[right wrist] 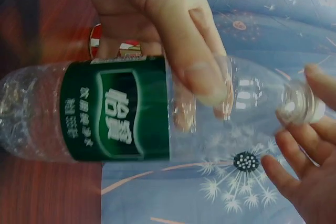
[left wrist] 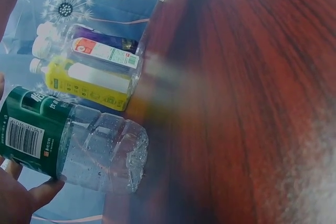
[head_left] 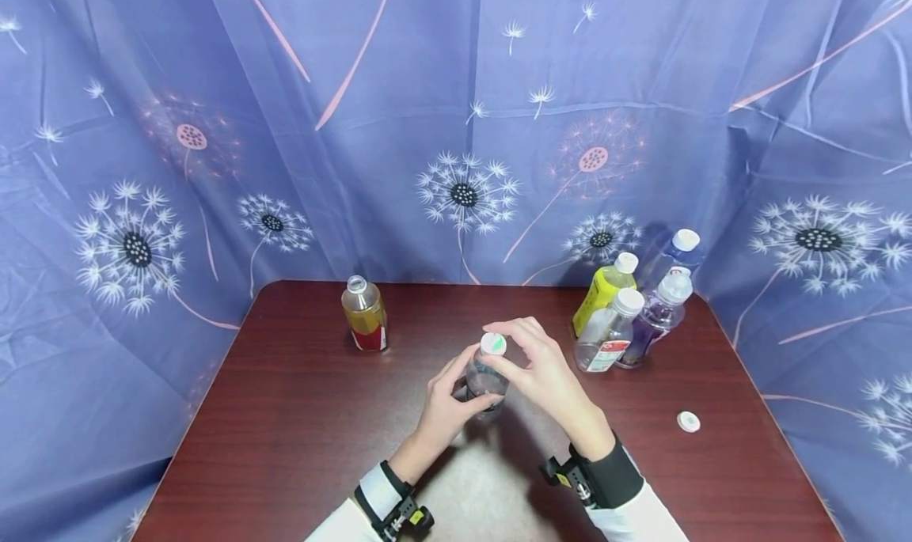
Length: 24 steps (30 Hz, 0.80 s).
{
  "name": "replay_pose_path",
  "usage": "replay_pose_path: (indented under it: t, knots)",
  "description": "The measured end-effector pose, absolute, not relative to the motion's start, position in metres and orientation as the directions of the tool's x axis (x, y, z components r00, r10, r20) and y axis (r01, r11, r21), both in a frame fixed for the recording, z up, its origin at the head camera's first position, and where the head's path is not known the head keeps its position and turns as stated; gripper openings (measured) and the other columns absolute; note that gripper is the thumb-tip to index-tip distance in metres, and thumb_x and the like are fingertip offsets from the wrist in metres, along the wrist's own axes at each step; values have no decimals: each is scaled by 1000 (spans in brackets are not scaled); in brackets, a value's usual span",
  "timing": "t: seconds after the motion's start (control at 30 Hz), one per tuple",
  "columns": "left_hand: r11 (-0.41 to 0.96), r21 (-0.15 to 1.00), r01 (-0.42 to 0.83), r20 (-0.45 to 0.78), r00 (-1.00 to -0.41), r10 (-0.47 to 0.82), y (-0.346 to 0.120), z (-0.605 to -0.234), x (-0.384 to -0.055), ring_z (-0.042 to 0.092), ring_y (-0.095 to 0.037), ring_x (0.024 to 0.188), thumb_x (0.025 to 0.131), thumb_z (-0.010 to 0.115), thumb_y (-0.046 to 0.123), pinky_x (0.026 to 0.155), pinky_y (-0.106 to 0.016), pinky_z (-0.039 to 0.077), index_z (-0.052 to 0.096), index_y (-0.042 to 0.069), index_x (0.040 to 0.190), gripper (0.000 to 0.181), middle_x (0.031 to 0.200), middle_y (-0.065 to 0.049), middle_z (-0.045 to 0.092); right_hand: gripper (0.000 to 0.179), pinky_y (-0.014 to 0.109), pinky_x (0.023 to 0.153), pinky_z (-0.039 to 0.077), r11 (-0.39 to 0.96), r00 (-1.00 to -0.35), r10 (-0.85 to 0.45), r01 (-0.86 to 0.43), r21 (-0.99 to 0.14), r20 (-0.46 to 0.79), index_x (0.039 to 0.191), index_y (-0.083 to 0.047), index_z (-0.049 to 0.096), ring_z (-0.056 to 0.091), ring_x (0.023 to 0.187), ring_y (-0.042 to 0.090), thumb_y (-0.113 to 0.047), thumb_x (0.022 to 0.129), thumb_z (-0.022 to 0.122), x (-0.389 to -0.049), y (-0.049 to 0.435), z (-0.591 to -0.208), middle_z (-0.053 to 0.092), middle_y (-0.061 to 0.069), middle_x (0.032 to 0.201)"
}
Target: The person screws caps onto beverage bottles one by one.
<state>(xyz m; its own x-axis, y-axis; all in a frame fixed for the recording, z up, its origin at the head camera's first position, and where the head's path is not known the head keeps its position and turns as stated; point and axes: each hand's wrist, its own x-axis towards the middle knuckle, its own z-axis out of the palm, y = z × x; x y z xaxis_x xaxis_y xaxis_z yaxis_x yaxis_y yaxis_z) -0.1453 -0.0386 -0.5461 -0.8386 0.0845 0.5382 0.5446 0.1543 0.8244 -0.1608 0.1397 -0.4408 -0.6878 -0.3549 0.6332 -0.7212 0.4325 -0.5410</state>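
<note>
A clear plastic water bottle (head_left: 488, 379) with a green label (right wrist: 118, 109) stands upright between my two hands. My left hand (head_left: 443, 406) grips its body, thumb on the near side and fingers round the other. At the top, my right hand (head_left: 547, 374) pinches the white cap (head_left: 493, 343) between thumb and fingers. Seen from the left wrist, the bottle's clear ridged base (left wrist: 107, 150) shows below the label. In the right wrist view the right fingertips sit round the neck (right wrist: 294, 103).
An uncapped bottle (head_left: 366, 320) with a yellow and red label stands at the back left. Capped bottles cluster at the back right: a yellow one (head_left: 602, 293), a clear one (head_left: 604, 338), a purple one (head_left: 650, 324) and a blue-labelled one (head_left: 670, 261). A loose white cap (head_left: 688, 422) lies right.
</note>
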Motion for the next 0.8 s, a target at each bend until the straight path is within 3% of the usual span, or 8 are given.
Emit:
replay_pose_path:
  t: [0.17,0.37,0.53,0.8]
  knots:
    - [170,828,535,527,-845,90,-41,-548,-145,66,-21,116,74,94,5,87,-48,62,59,7,146,80,135,-14,67,41,23,93,50,401,-661,-379,-748,-529,648,126,-5,71,61,106,21,-3,86,82,-161,142,-444,73,7,115]
    - [160,845,511,502,-860,97,-41,-548,-144,66,-23,117,78,93,11,90,-49,61,58,12,147,77,135,-11,67,34,27,78,51,432,-669,-352,-737,-520,655,119,-7,72,59,98,21,-4,87,82,-159,141,-444,71,0,107]
    - [149,849,508,500,-862,84,-38,-547,-144,66,-22,116,78,93,11,90,-49,61,59,12,146,76,133,-10,69,35,21,71,47,463,-695,-312,-707,-535,647,118,-7,71,57,95,17,-6,85,85,-156,139,-443,70,-1,104]
    - [148,842,519,510,-855,95,-39,-547,-144,66,-22,117,78,92,9,89,-50,61,59,15,147,77,134,-10,68,38,28,99,48,414,-688,-394,-725,-551,609,129,-6,69,58,114,23,-4,92,76,-158,142,-445,70,5,122]
